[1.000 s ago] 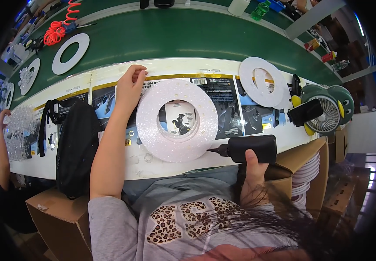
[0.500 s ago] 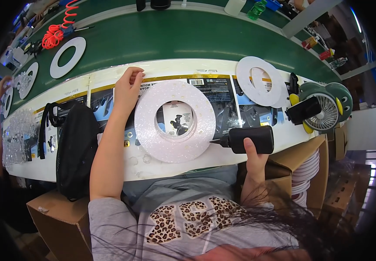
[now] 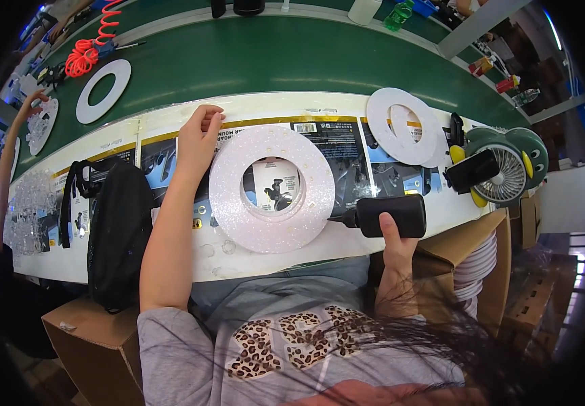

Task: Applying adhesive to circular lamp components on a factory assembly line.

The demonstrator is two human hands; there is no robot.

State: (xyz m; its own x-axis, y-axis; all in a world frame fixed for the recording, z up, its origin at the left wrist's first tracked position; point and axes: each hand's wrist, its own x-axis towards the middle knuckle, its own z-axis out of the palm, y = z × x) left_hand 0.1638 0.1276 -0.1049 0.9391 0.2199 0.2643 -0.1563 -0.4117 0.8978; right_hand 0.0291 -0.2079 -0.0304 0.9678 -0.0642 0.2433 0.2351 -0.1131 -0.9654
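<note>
A wide white glittery ring [image 3: 235, 216] lies flat on the worktable in front of me. In my right hand [image 3: 397, 243] is a black squeeze bottle [image 3: 401, 215], held on its side, its thin nozzle pointing left at the ring's right edge. Whether the tip touches the ring I cannot tell. My left hand [image 3: 200, 135] rests beyond the ring's upper left edge, fingers curled in and thumb against them. Anything between those fingers is hidden. Printed packaging sheets [image 3: 343, 145] lie under the ring and show through its hole.
Two overlapping white rings [image 3: 382, 135] and a desk fan [image 3: 506, 176] stand right. A black pouch [image 3: 120, 230] and clear plastic pieces [image 3: 28, 210] lie left. Rings, including a plain one [image 3: 84, 101], sit on the green belt [image 3: 238, 61]. A carton [image 3: 499, 271] holds stacked rings.
At the far left, another person's hand has reached up and right to a ring on the belt. The belt's rings have shifted slightly left. My hands and the ring stay nearly still.
</note>
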